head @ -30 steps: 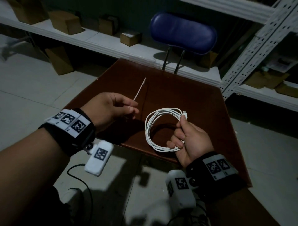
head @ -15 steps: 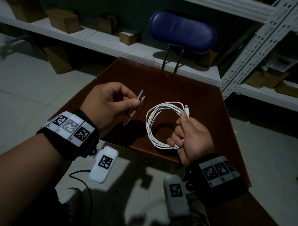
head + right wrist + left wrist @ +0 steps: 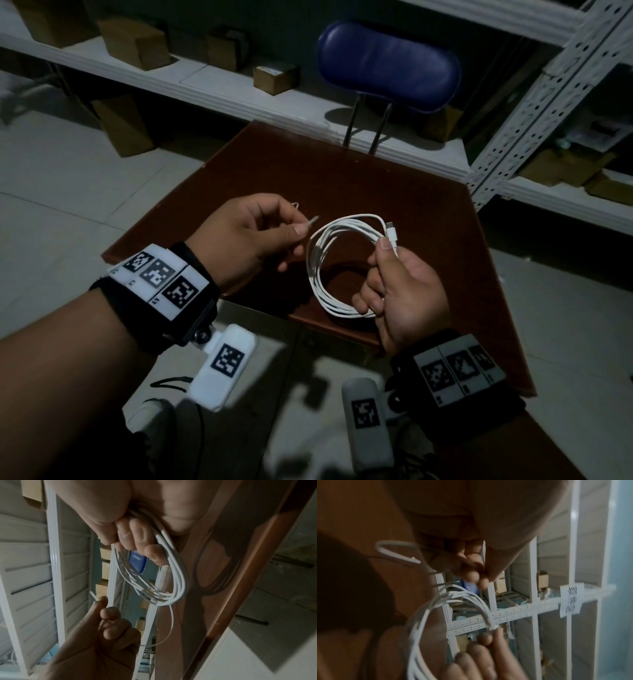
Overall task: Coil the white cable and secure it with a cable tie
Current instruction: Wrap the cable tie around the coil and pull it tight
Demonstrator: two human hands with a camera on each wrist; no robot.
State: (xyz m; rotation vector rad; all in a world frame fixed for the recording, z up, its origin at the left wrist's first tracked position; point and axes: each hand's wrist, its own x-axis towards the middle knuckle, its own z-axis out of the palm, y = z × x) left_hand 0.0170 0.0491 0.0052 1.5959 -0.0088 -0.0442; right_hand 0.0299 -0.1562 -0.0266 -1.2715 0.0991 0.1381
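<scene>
The white cable (image 3: 318,263) is wound into a coil of several loops and hangs above the brown table (image 3: 394,192). My right hand (image 3: 394,270) grips the coil's right side, thumb on the plug end (image 3: 392,234); the coil (image 3: 171,588) shows in the right wrist view too. My left hand (image 3: 274,229) pinches a thin white cable tie (image 3: 312,220) between thumb and fingers, just left of the coil. The tie (image 3: 393,553) bends into a loop in the left wrist view, and its tip (image 3: 93,595) sticks out past the fingers.
A blue chair back (image 3: 387,65) stands behind the table. White metal shelving (image 3: 205,89) with cardboard boxes (image 3: 137,41) runs along the back and right. Grey tiled floor (image 3: 68,192) lies to the left of the table.
My left hand has lifted the cable tie off the table and brought it right, close to the coil. The tie now curls in the fingers. My right hand keeps holding the coil.
</scene>
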